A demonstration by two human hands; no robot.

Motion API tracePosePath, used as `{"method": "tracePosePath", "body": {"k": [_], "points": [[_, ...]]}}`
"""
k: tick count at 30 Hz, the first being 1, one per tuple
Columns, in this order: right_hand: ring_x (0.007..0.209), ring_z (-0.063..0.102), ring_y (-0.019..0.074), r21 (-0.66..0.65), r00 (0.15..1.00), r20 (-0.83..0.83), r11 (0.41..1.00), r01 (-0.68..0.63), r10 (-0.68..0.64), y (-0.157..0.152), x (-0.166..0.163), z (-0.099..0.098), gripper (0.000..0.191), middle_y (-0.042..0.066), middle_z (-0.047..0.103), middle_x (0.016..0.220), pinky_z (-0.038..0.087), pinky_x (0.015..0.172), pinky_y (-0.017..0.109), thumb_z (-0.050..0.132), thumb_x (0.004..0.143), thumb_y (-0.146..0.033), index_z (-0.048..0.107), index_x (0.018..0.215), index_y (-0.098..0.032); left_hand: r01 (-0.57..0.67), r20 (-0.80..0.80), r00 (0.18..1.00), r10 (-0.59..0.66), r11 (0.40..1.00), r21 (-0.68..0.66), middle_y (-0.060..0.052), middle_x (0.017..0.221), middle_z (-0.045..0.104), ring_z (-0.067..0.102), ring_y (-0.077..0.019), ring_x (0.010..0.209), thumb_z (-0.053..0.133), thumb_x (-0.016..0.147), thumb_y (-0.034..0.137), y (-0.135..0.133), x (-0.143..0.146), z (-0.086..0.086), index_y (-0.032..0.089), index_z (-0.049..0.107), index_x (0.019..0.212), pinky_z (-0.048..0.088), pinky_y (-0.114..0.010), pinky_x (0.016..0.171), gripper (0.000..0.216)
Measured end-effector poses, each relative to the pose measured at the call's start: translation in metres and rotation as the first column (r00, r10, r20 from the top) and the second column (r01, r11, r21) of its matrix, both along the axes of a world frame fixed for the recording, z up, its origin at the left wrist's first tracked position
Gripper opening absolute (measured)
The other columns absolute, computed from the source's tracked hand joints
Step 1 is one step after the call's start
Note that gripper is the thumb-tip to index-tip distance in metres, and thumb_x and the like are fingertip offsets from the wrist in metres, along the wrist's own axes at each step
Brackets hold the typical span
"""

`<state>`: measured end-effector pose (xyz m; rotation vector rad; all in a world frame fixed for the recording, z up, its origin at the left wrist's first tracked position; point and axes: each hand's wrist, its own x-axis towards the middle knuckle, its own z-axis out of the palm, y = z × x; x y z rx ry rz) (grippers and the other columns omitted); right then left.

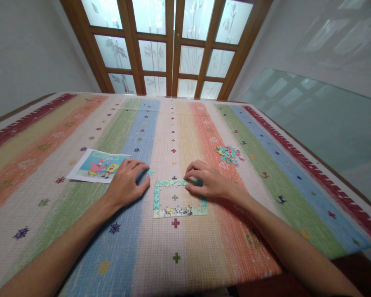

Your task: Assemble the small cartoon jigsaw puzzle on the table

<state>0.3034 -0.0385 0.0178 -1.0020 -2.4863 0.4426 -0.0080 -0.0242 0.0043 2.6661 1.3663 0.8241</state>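
A jigsaw puzzle border (181,212) lies on the tablecloth in front of me, a rectangle of joined pieces around a bare middle. My right hand (207,180) rests over its upper right corner, hiding part of it. The thumb and curled fingers come close together on a puzzle piece (179,183) in the top row. To the left of the border, my left hand (130,179) is open, its thumb and index finger apart and nothing visibly held. A loose teal puzzle piece (150,172) lies just off its fingertips.
A printed cartoon picture (95,166) lies to the left, partly under my left hand. A heap of loose puzzle pieces (229,155) sits farther back on the right. The striped tablecloth (173,272) covers the table; wooden glass doors (173,49) stand beyond.
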Motion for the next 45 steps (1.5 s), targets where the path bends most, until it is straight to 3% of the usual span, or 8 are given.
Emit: {"method": "tracePosePath", "body": {"k": [31,40,45], "points": [[0.099,0.06,0.022,-0.039,1.0,0.004,0.999,-0.004,0.004,-0.0014,-0.0001,0.0004,0.007,0.008,0.063,0.107,0.05,0.088,0.038,0.067,0.091,-0.025,0.068,0.096,-0.021,-0.006,-0.01,1.0,0.006,0.999,-0.036,-0.01,0.104,0.07,0.055,-0.0297,0.106,0.053,0.095,0.034,0.002,-0.0005,-0.0026,0.02,0.069,0.102,0.047,-0.051,0.097,0.023],[0.101,0.059,0.024,-0.052,0.999,0.046,0.999,0.017,-0.015,-0.0021,-0.0019,0.0061,0.013,0.008,0.064,0.107,0.05,0.09,0.04,0.07,0.085,-0.027,0.067,0.097,-0.021,-0.01,-0.008,1.0,0.01,0.999,-0.04,-0.01,0.105,0.07,0.055,-0.0303,0.106,0.054,0.093,0.034,0.0009,-0.0004,-0.0007,0.02,0.069,0.102,0.047,-0.051,0.097,0.022],[0.102,0.06,0.0239,-0.066,1.0,0.031,0.998,-0.001,0.003,-0.0011,0.0012,0.0065,0.021,0.009,0.064,0.109,0.05,0.093,0.04,0.069,0.079,-0.02,0.068,0.1,-0.02,-0.004,-0.006,1.0,0.004,1.0,-0.025,-0.011,0.104,0.07,0.055,-0.0308,0.105,0.054,0.093,0.035,0.0006,-0.0002,-0.0008,0.018,0.068,0.103,0.048,-0.051,0.097,0.024]]}}
